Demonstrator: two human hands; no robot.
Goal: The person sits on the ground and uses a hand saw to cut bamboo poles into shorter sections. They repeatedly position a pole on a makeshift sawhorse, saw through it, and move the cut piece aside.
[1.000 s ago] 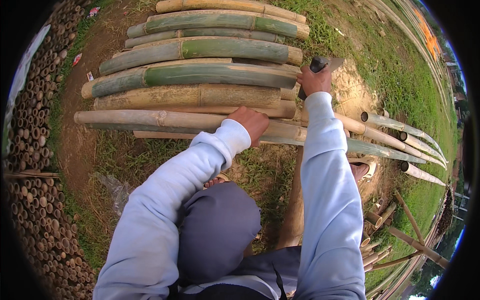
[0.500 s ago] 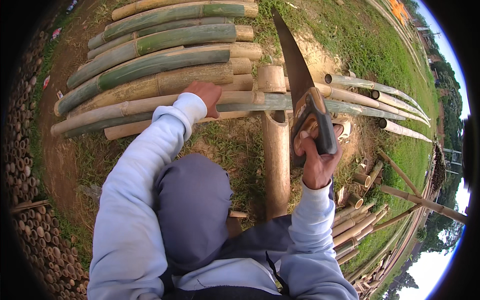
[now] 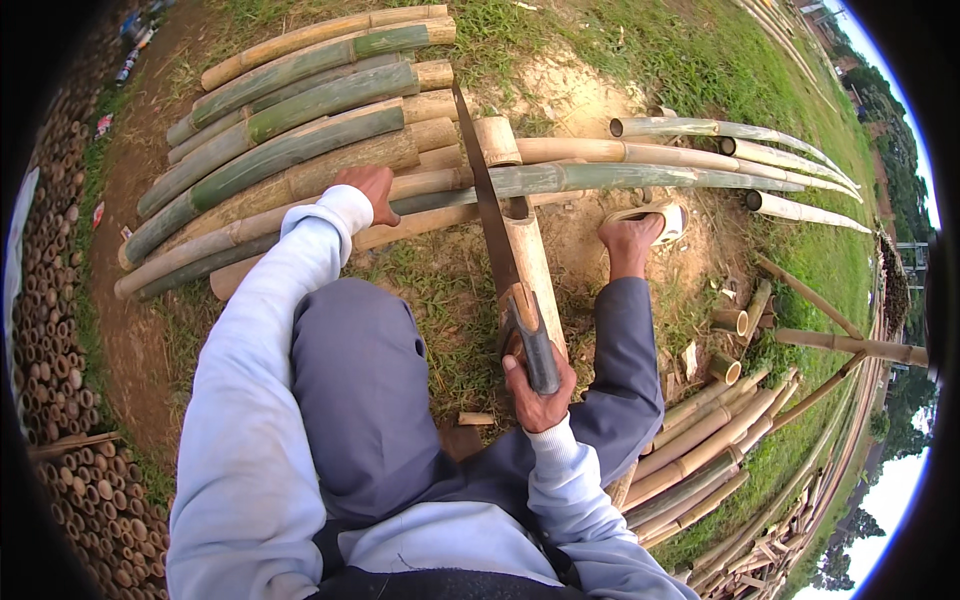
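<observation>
My right hand (image 3: 541, 392) is wrapped around the handle of a handsaw (image 3: 487, 205). The long dark blade points away from me and lies across a greenish bamboo pole (image 3: 610, 177), just left of a thick bamboo support (image 3: 537, 280). This support runs under the pole, and its far end (image 3: 495, 142) shows beyond it. My left hand (image 3: 368, 190) grips bamboo poles at the left, thumb toward me; its fingertips are hidden. Beneath that hand lies a tan bamboo pole (image 3: 240, 228) beside the greenish one. Whether the teeth are in a cut cannot be made out.
Several cut bamboo lengths (image 3: 330, 122) lie side by side at the far left. Long poles (image 3: 740, 130) stretch off to the right. My sandalled foot (image 3: 630, 240) is on the ground near the pole. More bamboo (image 3: 715, 440) is piled at right, with stacked cut pieces (image 3: 95, 480) at left.
The saw has swung left and come down from above the support onto the greenish pole, its handle drawn nearer me. My left hand keeps its grip, and my right foot shows more fully.
</observation>
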